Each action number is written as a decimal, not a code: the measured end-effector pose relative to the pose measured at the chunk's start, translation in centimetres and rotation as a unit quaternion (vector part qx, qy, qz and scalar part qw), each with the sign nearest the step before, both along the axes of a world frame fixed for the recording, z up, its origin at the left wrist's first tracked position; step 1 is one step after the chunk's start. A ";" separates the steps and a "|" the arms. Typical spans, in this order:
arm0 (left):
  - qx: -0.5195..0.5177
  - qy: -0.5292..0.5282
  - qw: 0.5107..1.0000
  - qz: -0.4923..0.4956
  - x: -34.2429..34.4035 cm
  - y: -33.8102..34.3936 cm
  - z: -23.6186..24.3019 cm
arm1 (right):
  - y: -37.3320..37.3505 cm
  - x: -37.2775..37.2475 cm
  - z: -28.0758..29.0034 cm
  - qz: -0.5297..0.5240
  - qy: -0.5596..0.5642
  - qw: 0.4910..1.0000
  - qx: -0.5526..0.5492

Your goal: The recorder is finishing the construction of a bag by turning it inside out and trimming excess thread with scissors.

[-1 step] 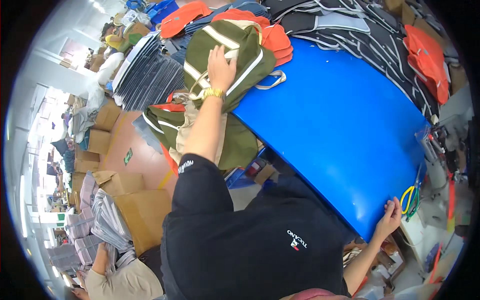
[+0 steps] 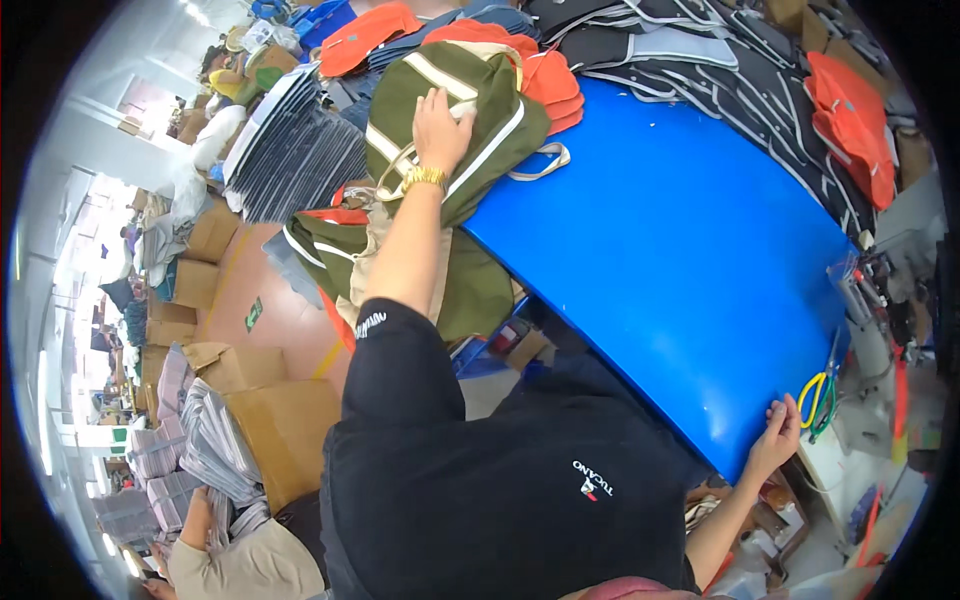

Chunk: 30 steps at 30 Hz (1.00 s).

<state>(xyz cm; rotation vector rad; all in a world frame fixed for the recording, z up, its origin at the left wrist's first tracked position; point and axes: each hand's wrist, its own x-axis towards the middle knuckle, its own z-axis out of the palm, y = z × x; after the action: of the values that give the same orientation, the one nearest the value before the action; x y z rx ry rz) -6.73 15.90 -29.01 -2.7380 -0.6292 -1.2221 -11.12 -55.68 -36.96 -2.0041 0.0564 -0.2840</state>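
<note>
My left hand (image 2: 440, 132), with a gold bracelet at the wrist, is on an olive green fabric bag (image 2: 490, 105) with white trim and straps. Its fingers close on the cloth beside a white strap; the fingertips are partly hidden in the folds. The bag leans over the left corner of a blue table (image 2: 640, 230), and a cream strap loop (image 2: 542, 162) lies on the tabletop. More green and beige fabric hangs below my forearm. My right hand (image 2: 776, 440) rests at the table's near right corner, fingers apart, nothing visible in it. Yellow-and-green-handled scissors (image 2: 818, 400) lie just beyond it.
Black pieces with pale edging (image 2: 690, 75) are heaped along the table's far side, with orange fabric (image 2: 850, 125) at right. Stacked dark panels (image 2: 300, 150) stand at left, above cardboard boxes (image 2: 285, 440). Another person (image 2: 250, 560) handles striped bundles at lower left.
</note>
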 end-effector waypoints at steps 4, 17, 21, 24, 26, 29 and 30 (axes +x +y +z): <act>-0.259 0.191 0.946 0.036 3.3 1.0 1.5 | 0.6 -0.3 0.8 -0.008 -0.004 1.000 0.001; -0.349 0.131 0.838 -0.398 3.1 -32.2 -1.5 | 1.3 0.0 0.3 -0.015 -0.023 0.999 0.033; -0.173 0.144 0.883 -0.411 0.0 -33.5 -3.8 | 1.9 -0.2 1.7 -0.008 -0.020 1.000 0.008; -0.106 0.143 0.903 -0.392 -2.0 -31.2 -1.8 | 2.3 -0.3 2.2 -0.028 -0.026 0.999 -0.026; -0.080 0.167 0.907 -0.379 -2.7 -29.0 -1.6 | 2.6 -0.4 2.7 -0.039 -0.030 0.995 -0.087; -0.042 0.164 0.904 -0.391 -2.4 -25.4 -3.9 | 5.8 -0.9 3.4 -0.005 -0.012 0.992 -0.124; -0.071 0.184 0.894 -0.402 -1.7 -24.8 -4.5 | 7.3 -1.0 3.4 0.043 -0.012 0.991 -0.124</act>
<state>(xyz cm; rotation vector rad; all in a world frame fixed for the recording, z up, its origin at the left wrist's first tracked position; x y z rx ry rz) -8.41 -8.94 -33.54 -3.3356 0.5397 -0.6723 -12.09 -48.37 -33.56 -2.2429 -0.0835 -0.2695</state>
